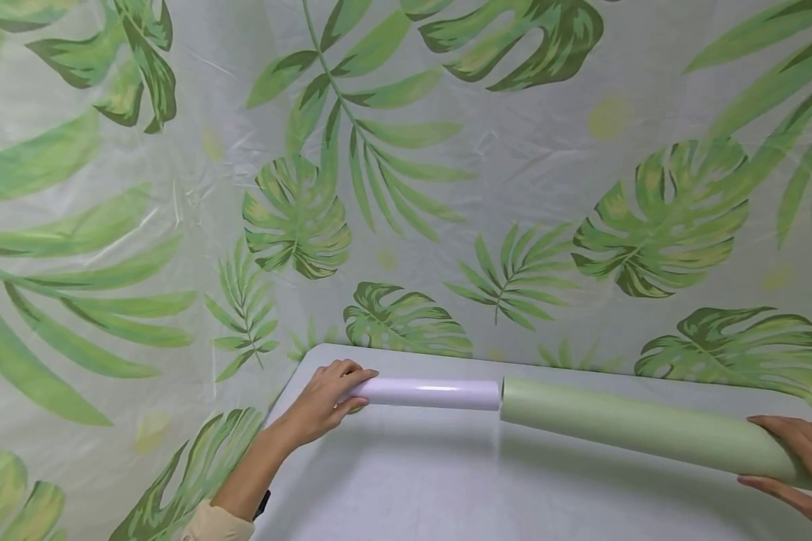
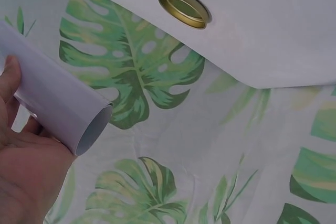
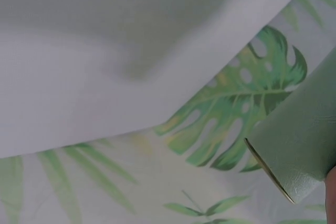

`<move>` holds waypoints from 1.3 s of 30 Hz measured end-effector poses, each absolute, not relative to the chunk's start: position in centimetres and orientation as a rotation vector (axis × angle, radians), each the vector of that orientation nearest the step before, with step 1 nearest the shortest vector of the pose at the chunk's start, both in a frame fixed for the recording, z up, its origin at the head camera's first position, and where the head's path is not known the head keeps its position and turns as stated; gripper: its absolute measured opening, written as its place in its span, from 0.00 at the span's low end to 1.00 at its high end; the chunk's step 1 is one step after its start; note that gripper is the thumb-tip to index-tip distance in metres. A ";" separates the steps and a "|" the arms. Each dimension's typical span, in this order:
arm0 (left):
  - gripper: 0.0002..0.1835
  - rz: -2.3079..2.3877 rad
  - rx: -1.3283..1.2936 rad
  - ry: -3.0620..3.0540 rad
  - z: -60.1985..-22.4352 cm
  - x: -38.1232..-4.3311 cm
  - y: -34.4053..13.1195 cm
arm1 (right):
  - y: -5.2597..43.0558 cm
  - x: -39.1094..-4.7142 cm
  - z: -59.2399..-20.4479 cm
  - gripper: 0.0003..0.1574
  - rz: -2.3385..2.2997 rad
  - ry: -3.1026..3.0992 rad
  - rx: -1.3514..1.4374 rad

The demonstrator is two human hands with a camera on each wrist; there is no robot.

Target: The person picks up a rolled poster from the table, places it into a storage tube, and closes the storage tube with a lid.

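Note:
My left hand (image 1: pixel 321 402) grips the left end of a glossy whitish rolled sheet (image 1: pixel 433 393). In the left wrist view the hollow end of the roll shows, with a thin overlapping edge. Far right, my right hand (image 1: pixel 801 454) holds a pale green cardboard tube (image 1: pixel 629 424) near its right end, fingers above and thumb below. The tube's open left end faces the roll, and the roll's right end is right at that opening. Both are held roughly level, the tube sloping down to the right. A gold metal lid (image 2: pixel 184 9) lies on the table near my left hand.
The white table (image 1: pixel 413 488) has rounded far corners. Behind and beside it hangs a pale sheet (image 1: pixel 514 195) printed with green leaves, close to the table's far and left edges.

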State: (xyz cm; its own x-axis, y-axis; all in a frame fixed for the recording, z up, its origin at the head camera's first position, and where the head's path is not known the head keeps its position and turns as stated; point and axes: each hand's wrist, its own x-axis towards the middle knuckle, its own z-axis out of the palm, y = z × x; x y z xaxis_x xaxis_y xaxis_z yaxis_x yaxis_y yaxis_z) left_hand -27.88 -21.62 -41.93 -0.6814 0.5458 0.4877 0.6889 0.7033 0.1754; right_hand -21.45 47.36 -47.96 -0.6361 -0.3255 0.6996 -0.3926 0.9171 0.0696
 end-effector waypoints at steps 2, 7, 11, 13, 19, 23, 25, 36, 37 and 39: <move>0.23 -0.501 -0.968 -2.514 -42.0 -28.0 -21.5 | 47.2 -21.4 -47.9 0.78 0.115 -2.315 0.510; 0.23 -0.536 -0.993 -2.526 -42.1 -28.1 -21.1 | 46.7 -21.1 -47.8 0.78 0.135 -2.331 0.500; 0.23 -0.536 -1.008 -2.534 -42.1 -27.9 -20.8 | 46.1 -20.9 -47.7 0.75 0.133 -2.355 0.488; 0.23 -0.514 -1.014 -2.537 -42.1 -27.9 -20.6 | 45.9 -20.9 -47.6 0.75 0.129 -2.368 0.474; 0.23 -0.469 -1.030 -2.550 -41.8 -27.5 -20.2 | 45.2 -20.9 -47.4 0.76 0.136 -2.376 0.451; 0.23 -0.463 -1.043 -2.557 -41.6 -27.3 -19.8 | 44.7 -20.9 -47.2 0.74 0.151 -2.374 0.454; 0.23 -0.453 -1.052 -2.557 -41.6 -27.3 -19.6 | 44.6 -20.9 -47.1 0.74 0.152 -2.376 0.453; 0.22 -0.411 -1.110 -2.589 -41.4 -27.2 -17.5 | 42.7 -20.7 -47.0 0.68 0.133 -2.410 0.432; 0.22 -0.404 -1.113 -2.594 -41.4 -27.2 -17.3 | 42.6 -20.7 -47.0 0.68 0.132 -2.415 0.432; 0.22 -0.396 -1.122 -2.601 -41.5 -27.1 -16.9 | 42.3 -20.7 -47.0 0.67 0.120 -2.427 0.426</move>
State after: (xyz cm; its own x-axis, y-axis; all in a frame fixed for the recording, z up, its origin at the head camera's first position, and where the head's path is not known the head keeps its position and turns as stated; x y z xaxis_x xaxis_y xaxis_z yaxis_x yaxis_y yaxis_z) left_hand -27.14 -16.87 -41.48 -0.6590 0.6610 0.3588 0.7379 0.6607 0.1380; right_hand -20.66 42.31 -46.98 -0.7277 -0.2717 0.6297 -0.3327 0.9428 0.0223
